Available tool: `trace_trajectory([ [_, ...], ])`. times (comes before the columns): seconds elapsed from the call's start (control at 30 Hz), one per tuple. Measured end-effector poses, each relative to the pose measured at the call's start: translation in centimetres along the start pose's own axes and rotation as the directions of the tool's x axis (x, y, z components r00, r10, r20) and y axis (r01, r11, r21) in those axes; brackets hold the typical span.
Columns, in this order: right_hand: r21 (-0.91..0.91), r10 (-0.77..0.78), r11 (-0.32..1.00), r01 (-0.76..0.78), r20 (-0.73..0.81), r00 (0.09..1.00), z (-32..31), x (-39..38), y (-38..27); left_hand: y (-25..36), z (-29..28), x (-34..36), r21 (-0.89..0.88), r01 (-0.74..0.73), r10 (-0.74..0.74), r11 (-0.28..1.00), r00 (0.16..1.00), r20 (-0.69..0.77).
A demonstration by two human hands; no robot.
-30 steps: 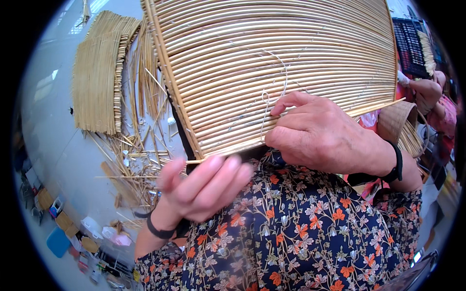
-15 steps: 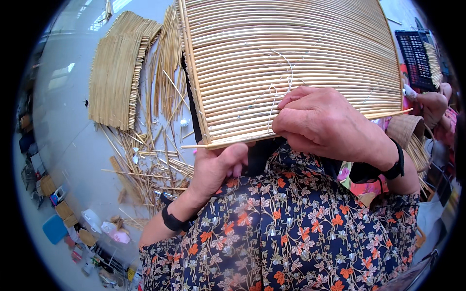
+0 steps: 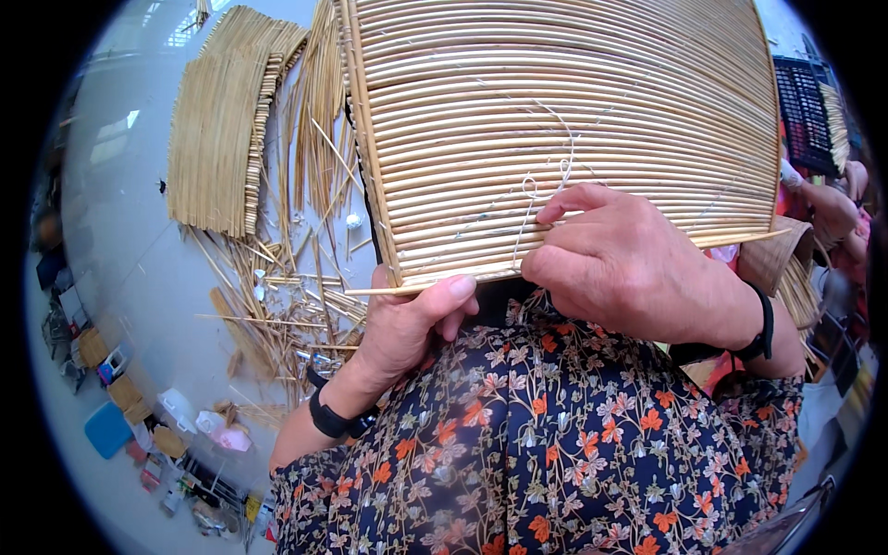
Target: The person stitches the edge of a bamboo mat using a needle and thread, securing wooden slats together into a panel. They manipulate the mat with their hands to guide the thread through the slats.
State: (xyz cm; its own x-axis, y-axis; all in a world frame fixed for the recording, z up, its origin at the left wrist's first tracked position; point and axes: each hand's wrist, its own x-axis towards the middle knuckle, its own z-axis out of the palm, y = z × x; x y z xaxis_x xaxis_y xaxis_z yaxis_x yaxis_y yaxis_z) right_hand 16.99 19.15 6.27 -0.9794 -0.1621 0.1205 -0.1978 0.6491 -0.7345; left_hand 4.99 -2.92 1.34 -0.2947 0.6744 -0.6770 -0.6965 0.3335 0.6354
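Note:
A woven mat of straight pale reeds (image 3: 569,120) with a framed side fills the upper middle, over my floral-clad lap. My left hand (image 3: 412,328) is closed on its lower-left corner, thumb pressed on the lowest reed (image 3: 370,291), whose end juts out leftward. My right hand (image 3: 620,268) is curled at the lower edge of the mat, fingertips against the reeds beside a looped white thread (image 3: 569,148); whether it pinches the thread is hidden by the fingers.
Stacked reed mats (image 3: 213,148) and scattered loose stalks (image 3: 277,287) lie on the pale floor (image 3: 120,240) at left, with assorted boxes (image 3: 176,412) beyond. At right are a black crate (image 3: 803,116), a basket (image 3: 768,254) and another person's arm (image 3: 828,208).
My left hand has moved from a blurred, looser pose up onto the mat's corner and grips there. My right hand and the mat have shifted slightly within the view.

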Motion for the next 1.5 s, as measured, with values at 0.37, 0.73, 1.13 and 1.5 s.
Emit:
trace_trajectory([
  [0.37, -0.014, 0.013, 1.0, -0.012, 0.064, 0.998, 0.3, 0.2, -1.1, 0.2, -1.4, -0.2, 0.048, 0.04, -0.044, 0.998, 0.995, 0.088],
  [0.73, 0.023, 0.037, 0.999, -0.037, 0.024, 0.999, 0.1, 0.3, -0.9, 1.2, -1.5, -0.4, 0.051, 0.07, -0.073, 0.996, 0.996, 0.058],
  [1.13, -0.102, 0.044, 0.994, -0.031, 0.128, 0.991, -3.1, 2.3, -1.8, 4.7, 0.2, -0.6, 0.041, 0.062, -0.065, 0.997, 0.995, 0.074],
  [1.5, -0.225, 0.07, 0.974, -0.023, 0.201, 0.977, -3.3, 2.4, -1.4, 4.1, 1.5, -0.1, 0.028, -0.031, 0.028, 0.999, 0.996, 0.084],
])
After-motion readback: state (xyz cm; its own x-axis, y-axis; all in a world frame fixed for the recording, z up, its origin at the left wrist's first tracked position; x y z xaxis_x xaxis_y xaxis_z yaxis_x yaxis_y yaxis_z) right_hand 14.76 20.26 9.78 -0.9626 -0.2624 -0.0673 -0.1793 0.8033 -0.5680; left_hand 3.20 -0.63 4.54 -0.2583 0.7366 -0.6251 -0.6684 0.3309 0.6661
